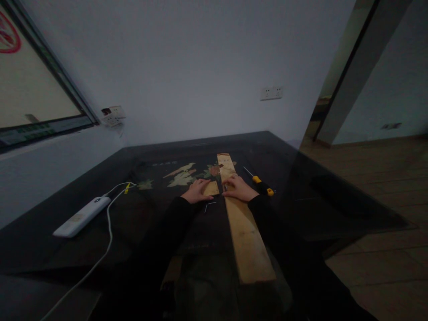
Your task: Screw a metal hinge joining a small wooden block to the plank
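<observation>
My left hand (pixel 196 191) is closed on a small flat wooden block (pixel 211 189), its thumb and fingers at the block's left edges. To the right, a long pale wooden board (pixel 249 240) lies lengthwise across the dark table, its near end reaching past the table edge. My right hand (pixel 241 188) rests over the middle of that board, with thumb and fingertips curled around a tiny dark, metallic-looking thing (pixel 225 188) too small to name. Just below the block lie two thin metal pieces, perhaps screws or nails (pixel 210 206). A narrow gap separates block and board.
A yellow-and-black screwdriver (pixel 262 183) lies right of the board. On the left sit a white power strip (pixel 83 216) and its looping white cord (pixel 110 232). The dark table (pixel 150 232) has a painted floral top and meets a white wall with sockets (pixel 271 93).
</observation>
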Demonstrator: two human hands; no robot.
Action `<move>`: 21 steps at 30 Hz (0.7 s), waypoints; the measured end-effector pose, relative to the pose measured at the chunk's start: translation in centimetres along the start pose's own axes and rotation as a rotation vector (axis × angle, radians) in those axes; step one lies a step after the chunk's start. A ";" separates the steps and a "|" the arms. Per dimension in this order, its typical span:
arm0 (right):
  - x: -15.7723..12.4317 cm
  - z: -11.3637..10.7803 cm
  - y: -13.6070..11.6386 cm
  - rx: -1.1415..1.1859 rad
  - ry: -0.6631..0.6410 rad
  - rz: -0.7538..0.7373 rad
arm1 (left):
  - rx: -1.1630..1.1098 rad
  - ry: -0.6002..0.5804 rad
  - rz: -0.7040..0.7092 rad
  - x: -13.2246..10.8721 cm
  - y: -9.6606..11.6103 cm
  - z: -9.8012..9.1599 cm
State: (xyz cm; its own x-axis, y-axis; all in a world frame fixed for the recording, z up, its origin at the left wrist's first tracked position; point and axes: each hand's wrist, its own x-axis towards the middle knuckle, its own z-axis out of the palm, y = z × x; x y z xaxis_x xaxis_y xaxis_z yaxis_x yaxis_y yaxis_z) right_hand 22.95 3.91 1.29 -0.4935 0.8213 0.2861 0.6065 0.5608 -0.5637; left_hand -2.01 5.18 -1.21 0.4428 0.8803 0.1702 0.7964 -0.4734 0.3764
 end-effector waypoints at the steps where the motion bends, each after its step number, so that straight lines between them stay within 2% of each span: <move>1: 0.1 0.1 0.1 0.000 0.007 -0.003 | 0.024 0.003 -0.008 0.1 0.3 0.1; 7: 0.3 0.6 0.3 -0.004 0.017 -0.001 | 0.097 0.027 0.049 0.1 1.3 0.3; 16: 0.3 1.1 0.5 -0.002 0.040 -0.042 | -0.020 0.065 0.205 -0.8 0.9 0.1; 21: 0.3 1.3 0.4 -0.013 0.042 -0.046 | -0.052 0.053 0.222 -1.0 1.4 0.1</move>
State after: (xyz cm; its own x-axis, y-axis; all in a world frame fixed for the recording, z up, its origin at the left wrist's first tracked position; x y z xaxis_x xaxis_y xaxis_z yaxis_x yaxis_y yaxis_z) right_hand 22.17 4.26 0.15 -0.4945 0.7982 0.3439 0.5918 0.5990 -0.5394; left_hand -1.24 3.66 -0.96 0.5814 0.7557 0.3015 0.6590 -0.6547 0.3702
